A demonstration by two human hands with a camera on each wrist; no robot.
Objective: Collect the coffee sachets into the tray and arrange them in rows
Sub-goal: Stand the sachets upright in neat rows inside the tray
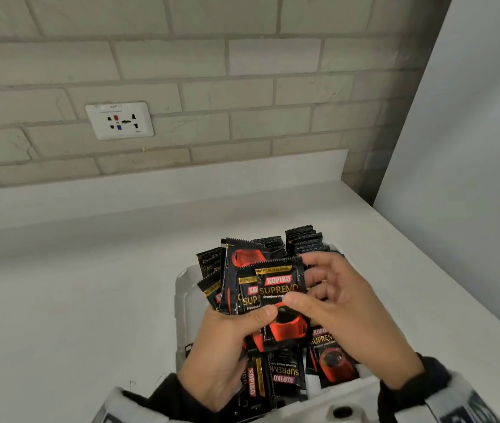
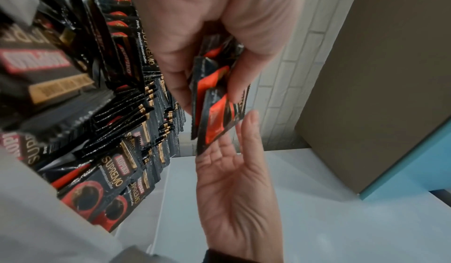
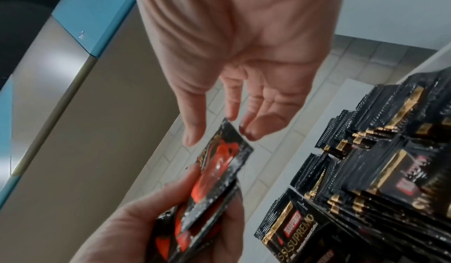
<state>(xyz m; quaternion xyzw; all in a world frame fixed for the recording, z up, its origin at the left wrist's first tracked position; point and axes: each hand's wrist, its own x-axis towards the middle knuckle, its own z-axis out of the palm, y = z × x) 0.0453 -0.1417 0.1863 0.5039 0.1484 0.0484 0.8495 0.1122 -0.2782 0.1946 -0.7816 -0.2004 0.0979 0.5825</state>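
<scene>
Fanning several sachets (image 1: 279, 300), left hand (image 1: 221, 346); right hand (image 1: 352, 319) touching.

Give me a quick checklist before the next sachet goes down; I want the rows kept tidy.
1. Left hand grips the fanned bundle of sachets: ok.
2. Right hand has hold of the front sachet: cannot tell; the head view shows its thumb on the face, the wrist views show fingers straight and apart from it.
3. Held sachets face one way: not ok; one in the fan shows its cup at the top.
4. Rows already stand in the tray: ok, upright sachet rows at the far side.
5. Loose sachets at the near end lined up: not ok, they lie flat and turned.
</scene>
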